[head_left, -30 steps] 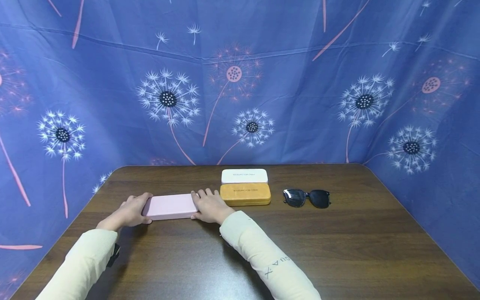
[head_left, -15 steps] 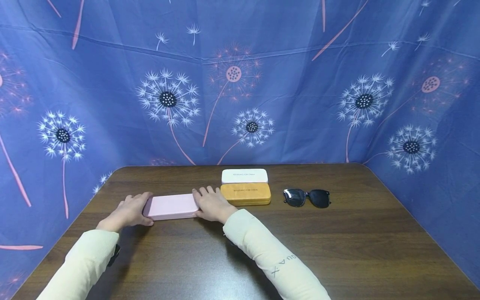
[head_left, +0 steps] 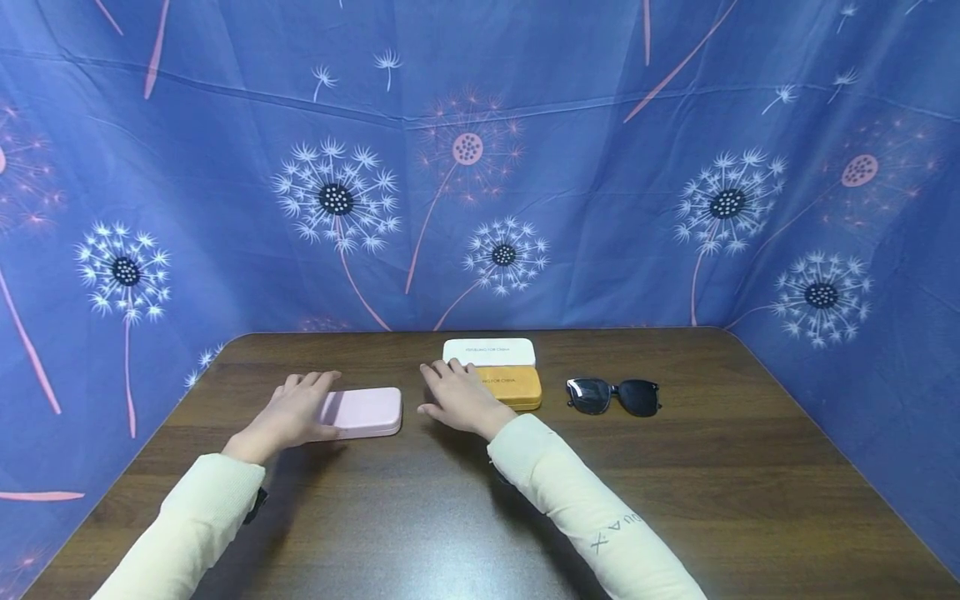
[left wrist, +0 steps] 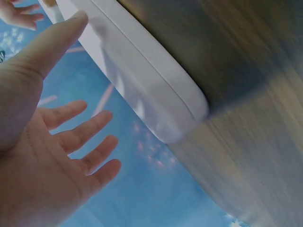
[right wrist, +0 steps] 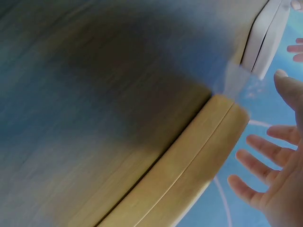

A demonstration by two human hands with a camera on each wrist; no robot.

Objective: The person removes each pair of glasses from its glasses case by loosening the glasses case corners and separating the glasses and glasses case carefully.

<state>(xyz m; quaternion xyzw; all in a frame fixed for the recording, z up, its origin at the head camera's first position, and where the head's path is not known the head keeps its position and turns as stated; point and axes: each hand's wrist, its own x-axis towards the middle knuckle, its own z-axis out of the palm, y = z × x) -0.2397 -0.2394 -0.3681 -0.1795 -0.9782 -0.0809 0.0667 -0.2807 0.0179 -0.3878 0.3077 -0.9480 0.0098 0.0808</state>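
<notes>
A pink glasses case (head_left: 369, 411) lies closed on the wooden table. My left hand (head_left: 288, 417) hovers over its left end and hides it from the head camera. In the left wrist view the fingers are spread, and the thumb overlaps the case (left wrist: 142, 66); whether it touches I cannot tell. To the right, my right hand (head_left: 467, 402) is held with fingers spread over the left part of a yellow glasses case (head_left: 517, 388). The right wrist view shows a gap between that hand (right wrist: 284, 175) and the yellow case (right wrist: 189, 170).
Directly behind the yellow case lies a white glasses case (head_left: 491, 351). Black sunglasses (head_left: 617, 397) rest unfolded to the right. A blue dandelion-print cloth (head_left: 600, 208) hangs along the back and sides of the table (head_left: 712, 492).
My right hand has left the pink case's right end and moved right toward the yellow case. My left hand has released the other end and shifted right above it. The pink case stays put.
</notes>
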